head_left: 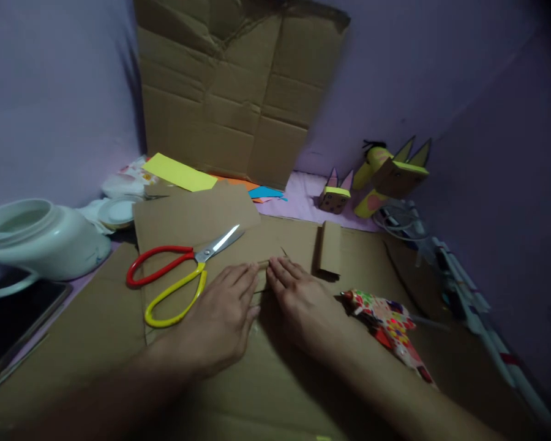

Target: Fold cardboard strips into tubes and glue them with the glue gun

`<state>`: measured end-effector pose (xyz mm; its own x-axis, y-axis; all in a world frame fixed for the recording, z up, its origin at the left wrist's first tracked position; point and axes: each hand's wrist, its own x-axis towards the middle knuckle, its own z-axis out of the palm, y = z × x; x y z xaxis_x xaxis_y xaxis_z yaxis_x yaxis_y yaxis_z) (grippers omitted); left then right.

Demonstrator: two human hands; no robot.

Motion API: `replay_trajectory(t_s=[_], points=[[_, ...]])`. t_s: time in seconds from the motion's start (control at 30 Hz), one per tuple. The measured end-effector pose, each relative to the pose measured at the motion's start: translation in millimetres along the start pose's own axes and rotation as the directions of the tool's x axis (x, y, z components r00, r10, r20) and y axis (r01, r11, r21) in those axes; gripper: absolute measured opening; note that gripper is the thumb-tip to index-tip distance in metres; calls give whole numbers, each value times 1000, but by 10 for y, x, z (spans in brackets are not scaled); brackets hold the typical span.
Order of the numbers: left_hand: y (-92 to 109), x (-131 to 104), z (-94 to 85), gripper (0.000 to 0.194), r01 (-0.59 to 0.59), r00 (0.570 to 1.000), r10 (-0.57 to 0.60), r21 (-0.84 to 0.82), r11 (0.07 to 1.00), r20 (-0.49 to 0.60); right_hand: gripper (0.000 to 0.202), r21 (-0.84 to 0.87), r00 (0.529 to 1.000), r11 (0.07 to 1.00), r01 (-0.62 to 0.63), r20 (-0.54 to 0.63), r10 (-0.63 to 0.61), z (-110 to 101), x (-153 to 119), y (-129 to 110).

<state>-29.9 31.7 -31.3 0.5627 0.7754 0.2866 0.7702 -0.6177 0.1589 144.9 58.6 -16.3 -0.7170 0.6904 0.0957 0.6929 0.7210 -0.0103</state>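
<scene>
My left hand [227, 309] and my right hand [298, 294] are side by side over the cardboard sheet, fingertips nearly meeting. Both have their fingers together, closed on a small piece of cardboard [263, 264]. Most of that piece is hidden under the fingers; only a thin edge shows between them. Scissors [204, 254] with one red and one yellow handle lie open just left of my left hand. Right of my right hand is a glue gun [392, 321] with a colourful pattern. Behind it stands a small folded cardboard block [329, 248].
A large cardboard sheet [239, 404] covers the table. At left are a white pitcher [68, 239] and a dark phone [22, 318]. Yellow paper [181, 173] lies behind, below an upright cardboard panel [234, 92]. Eared cardboard animals [334, 200] stand at back right.
</scene>
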Motion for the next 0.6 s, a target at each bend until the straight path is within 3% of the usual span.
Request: replay_trajectory(t_s=[0.1, 0.37, 0.6], points=[[-50, 34, -37, 44, 19, 998, -17, -31, 999, 57, 57, -67, 998, 997, 49, 29, -47, -31, 37, 4], [-90, 120, -90, 40, -10, 996, 14, -43, 999, 90, 41, -238, 984, 965, 107, -113, -137, 23, 80, 14], [-74, 142, -39, 42, -44, 997, 46, -35, 998, 69, 45, -195, 993, 974, 115, 5, -116, 6, 148, 8]])
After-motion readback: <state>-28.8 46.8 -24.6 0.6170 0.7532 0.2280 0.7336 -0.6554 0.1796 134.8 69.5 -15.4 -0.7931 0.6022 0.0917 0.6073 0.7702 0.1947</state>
